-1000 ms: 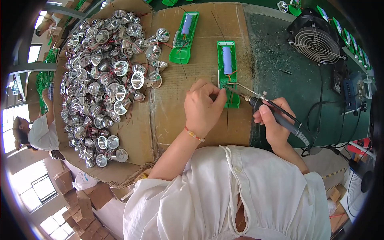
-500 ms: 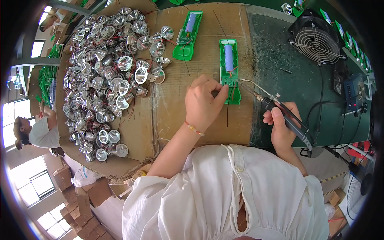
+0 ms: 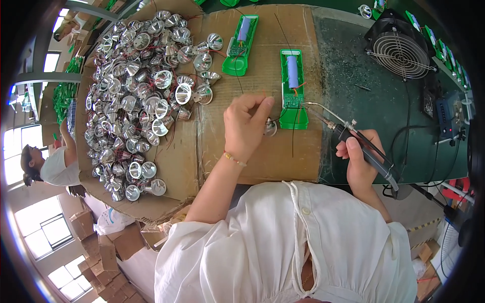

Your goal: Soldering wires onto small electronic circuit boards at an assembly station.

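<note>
A green plastic housing [image 3: 294, 121] lies on the cardboard in front of me, with a purple battery cell [image 3: 292, 71] and a small green circuit board [image 3: 293, 101] in it. My right hand [image 3: 361, 159] grips a soldering iron [image 3: 375, 165], whose bent tip is at the board's right edge. Left of the housing, my left hand [image 3: 245, 123] is closed in a pinch, and a thin reddish wire seems to show at its fingertips. Partly hidden behind that hand is a silver reflector cup [image 3: 271, 128]. A dark wire runs between it and the board.
A cardboard box [image 3: 177, 166] at left holds a heap of silver reflector cups [image 3: 131, 96]. A second green housing [image 3: 236, 64] lies farther back. At right stand a fan with a wire guard [image 3: 401, 55] and a blue control unit [image 3: 445, 118]. Another person [image 3: 55, 164] is at far left.
My left hand has drawn back leftward from the board, and the reflector cup has come into view beside it. The soldering iron's tip stays at the board's right edge.
</note>
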### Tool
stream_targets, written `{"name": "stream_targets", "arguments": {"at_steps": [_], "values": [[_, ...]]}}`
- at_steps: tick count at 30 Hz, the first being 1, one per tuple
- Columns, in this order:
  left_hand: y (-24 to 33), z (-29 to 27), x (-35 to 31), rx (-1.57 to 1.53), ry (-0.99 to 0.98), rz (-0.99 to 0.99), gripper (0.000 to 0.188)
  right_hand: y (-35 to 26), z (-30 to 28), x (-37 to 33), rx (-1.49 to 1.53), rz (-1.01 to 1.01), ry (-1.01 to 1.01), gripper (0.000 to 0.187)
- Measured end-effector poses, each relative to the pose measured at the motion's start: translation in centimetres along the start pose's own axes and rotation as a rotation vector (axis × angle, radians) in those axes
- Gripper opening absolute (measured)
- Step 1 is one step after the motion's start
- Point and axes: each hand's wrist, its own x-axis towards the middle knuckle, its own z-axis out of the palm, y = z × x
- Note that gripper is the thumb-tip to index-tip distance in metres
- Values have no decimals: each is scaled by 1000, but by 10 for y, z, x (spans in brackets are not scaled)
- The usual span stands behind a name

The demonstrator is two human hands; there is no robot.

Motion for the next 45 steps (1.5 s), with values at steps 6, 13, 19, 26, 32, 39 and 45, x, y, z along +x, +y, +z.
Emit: {"name": "stream_targets", "arguments": {"at_steps": [6,13,19,26,32,39,45], "values": [[15,1,-6,-133,-254,-123,11,1,2,-1,-18,-2,-54,18],[9,10,-7,-21,-237,92,12,4,9,4,-104,-21,-77,17],[11,13,-8,-95,-196,9,10,5,9,8,-134,-15,-87,14],[12,14,-6,-109,-190,20,10,5,11,6,-140,-14,-83,12],[12,14,-7,-108,-196,2,11,4,8,3,-26,25,-18,15],[15,14,-6,-119,-184,0,11,8,-1,4,-10,-16,63,16],[14,14,-5,-113,-180,-26,12,17,-3,8,-1,-8,55,16]]}}
